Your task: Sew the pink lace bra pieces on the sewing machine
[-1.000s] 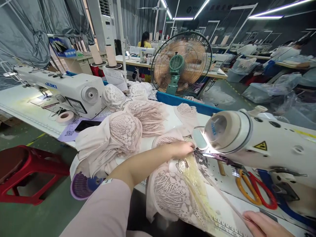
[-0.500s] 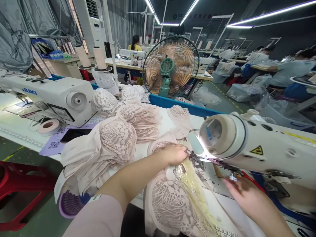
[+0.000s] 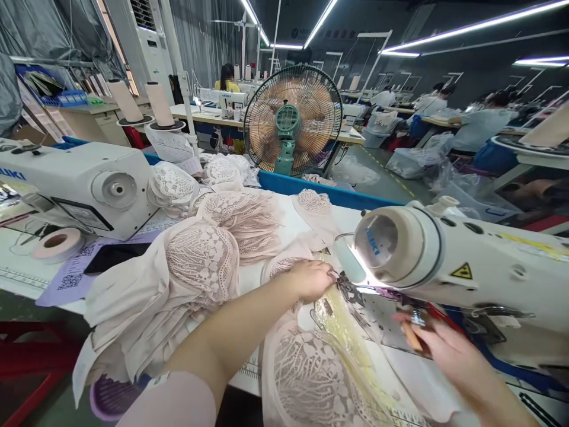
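Note:
My left hand [image 3: 313, 280] lies beside the sewing machine [image 3: 400, 246], its fingers closed on the edge of a pale pink lace bra piece [image 3: 288, 258] close to the presser foot. A lace cup [image 3: 306, 370] of the same pink hangs towards me over the table's front. Along it runs a strip of shiny yellowish clear film [image 3: 335, 314]. Under the machine arm, my right hand [image 3: 448, 350] is closed around a small tool with an orange handle [image 3: 412, 337]; its working end is hidden and the hand is slightly blurred.
To the left are a stack of lace bras [image 3: 200, 255], a dark phone [image 3: 115, 258], a tape roll [image 3: 57, 244] and a second sewing machine [image 3: 102, 184]. A green fan [image 3: 288, 121] stands behind the blue table edge [image 3: 320, 193]. Other people sit at machines farther back.
My right hand has drawn back a little towards me, and the orange handle now shows in its fingers. My left hand stays at the fabric. The view has turned slightly right.

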`<state>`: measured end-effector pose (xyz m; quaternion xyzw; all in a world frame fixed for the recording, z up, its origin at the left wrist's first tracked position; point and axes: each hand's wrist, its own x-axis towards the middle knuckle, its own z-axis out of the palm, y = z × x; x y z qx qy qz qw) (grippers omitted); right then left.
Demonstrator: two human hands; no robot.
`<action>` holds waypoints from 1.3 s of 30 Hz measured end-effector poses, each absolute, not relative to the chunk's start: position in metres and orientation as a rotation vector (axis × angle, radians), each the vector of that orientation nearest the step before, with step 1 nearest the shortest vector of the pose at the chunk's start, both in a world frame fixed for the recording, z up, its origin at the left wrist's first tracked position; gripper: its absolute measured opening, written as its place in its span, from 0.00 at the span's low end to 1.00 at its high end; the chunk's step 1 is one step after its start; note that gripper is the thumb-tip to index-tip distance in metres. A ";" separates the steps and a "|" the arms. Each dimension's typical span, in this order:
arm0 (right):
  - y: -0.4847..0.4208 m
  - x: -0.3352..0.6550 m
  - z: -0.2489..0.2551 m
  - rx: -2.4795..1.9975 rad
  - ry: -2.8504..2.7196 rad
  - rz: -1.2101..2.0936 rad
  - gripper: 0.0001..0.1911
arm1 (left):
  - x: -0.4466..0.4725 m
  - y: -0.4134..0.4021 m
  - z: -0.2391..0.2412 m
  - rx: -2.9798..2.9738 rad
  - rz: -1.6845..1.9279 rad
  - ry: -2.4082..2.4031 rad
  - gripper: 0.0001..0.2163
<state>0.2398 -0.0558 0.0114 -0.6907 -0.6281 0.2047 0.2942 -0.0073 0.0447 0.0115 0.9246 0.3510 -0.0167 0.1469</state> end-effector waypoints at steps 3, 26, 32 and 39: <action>-0.102 0.225 0.010 -1.523 -1.588 1.139 0.19 | -0.007 0.046 0.010 2.672 -0.041 1.005 0.16; -0.084 0.149 -0.010 -1.695 -1.869 0.468 0.13 | -0.009 0.043 0.012 2.737 0.027 1.010 0.14; -0.085 0.146 -0.015 -1.722 -1.948 0.382 0.12 | -0.008 0.043 0.009 2.714 0.036 1.036 0.14; -0.082 0.152 -0.011 -1.652 -2.020 0.368 0.11 | -0.006 0.044 0.007 2.697 0.063 1.083 0.13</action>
